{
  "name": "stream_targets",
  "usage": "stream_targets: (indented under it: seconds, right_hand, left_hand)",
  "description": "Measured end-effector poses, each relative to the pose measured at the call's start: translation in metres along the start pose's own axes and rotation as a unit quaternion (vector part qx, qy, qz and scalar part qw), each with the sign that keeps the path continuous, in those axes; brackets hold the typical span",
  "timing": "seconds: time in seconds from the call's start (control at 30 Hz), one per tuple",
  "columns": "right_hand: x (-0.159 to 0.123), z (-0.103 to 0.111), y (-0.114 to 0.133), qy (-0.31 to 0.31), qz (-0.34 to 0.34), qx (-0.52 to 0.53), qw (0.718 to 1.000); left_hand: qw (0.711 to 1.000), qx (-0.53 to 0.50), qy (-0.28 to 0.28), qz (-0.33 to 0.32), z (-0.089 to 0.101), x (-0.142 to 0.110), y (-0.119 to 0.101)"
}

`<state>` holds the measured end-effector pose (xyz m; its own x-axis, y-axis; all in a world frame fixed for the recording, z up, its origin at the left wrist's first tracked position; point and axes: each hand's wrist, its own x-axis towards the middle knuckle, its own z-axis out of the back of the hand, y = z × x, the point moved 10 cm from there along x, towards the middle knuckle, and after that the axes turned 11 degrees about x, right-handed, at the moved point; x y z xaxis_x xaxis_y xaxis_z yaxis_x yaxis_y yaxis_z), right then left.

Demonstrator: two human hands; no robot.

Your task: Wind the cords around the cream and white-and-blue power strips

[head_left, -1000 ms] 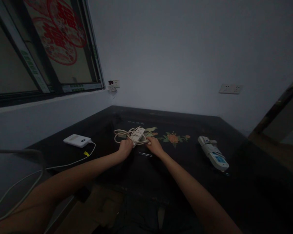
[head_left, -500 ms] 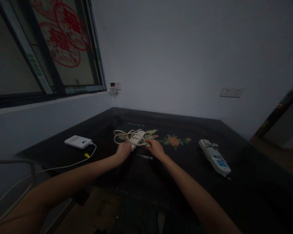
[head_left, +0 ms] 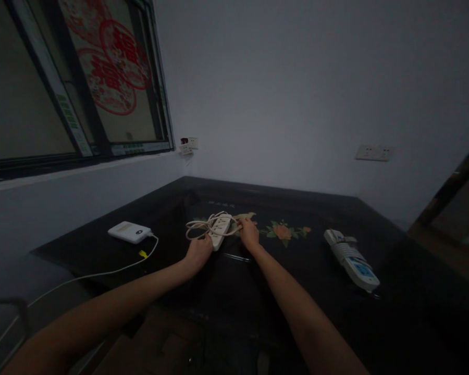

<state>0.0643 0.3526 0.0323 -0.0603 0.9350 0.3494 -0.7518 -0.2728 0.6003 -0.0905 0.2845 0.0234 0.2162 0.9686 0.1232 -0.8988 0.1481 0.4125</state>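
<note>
A white power strip (head_left: 221,229) lies aslant on the dark table. Its pale cord (head_left: 197,224) loops loosely over it and out to its left. My left hand (head_left: 199,252) is closed at the strip's near end, fingertips against its left side and close to a cord loop. On the other side, my right hand (head_left: 249,234) pinches the cord just right of the strip; the fingertips partly hide what they grip.
A white power bank (head_left: 128,232) with a white cable (head_left: 109,271) lies on the left of the table (head_left: 234,281). Toward the right edge sits a second power strip (head_left: 352,260) wrapped in its cord. Wall sockets (head_left: 374,152) are behind, and a window (head_left: 117,73) is at left.
The whole view has shifted slightly. My left hand has slipped a little toward the strip's near end, baring more of its sockets. My right hand still grips the cord, slightly farther from the strip.
</note>
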Motion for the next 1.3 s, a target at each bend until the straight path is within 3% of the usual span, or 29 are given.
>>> stream_targets:
  seconds: [0.53, 0.77, 0.9, 1.0, 1.07, 1.17, 1.3]
  right_hand:
    - [-0.024, -0.014, -0.003, 0.03, 0.001, 0.073, 0.997]
    - [-0.052, 0.003, -0.005, 0.063, 0.014, 0.143, 0.988]
    - [-0.072, 0.043, -0.015, 0.054, 0.038, 0.177, 0.982]
    - [-0.081, 0.096, -0.037, 0.006, 0.04, 0.179, 0.983]
    - [-0.086, 0.14, -0.061, -0.047, 0.022, 0.162, 0.985]
    - [-0.098, 0.206, -0.107, -0.138, -0.034, 0.107, 0.984]
    - [-0.127, 0.271, -0.173, -0.239, -0.135, 0.016, 0.962]
  left_hand:
    - [1.0, -0.017, -0.004, 0.018, -0.002, 0.012, 0.004]
    - [0.998, -0.059, 0.012, 0.018, 0.013, -0.008, 0.018]
    - [0.993, -0.114, 0.008, 0.031, 0.036, -0.023, 0.025]
    - [0.981, -0.195, -0.018, -0.004, 0.064, -0.023, 0.007]
    - [0.959, -0.275, -0.036, -0.057, 0.084, -0.015, -0.022]
    - [0.902, -0.406, -0.028, -0.144, 0.106, -0.001, -0.084]
    - [0.823, -0.528, 0.018, -0.21, 0.11, 0.009, -0.169]
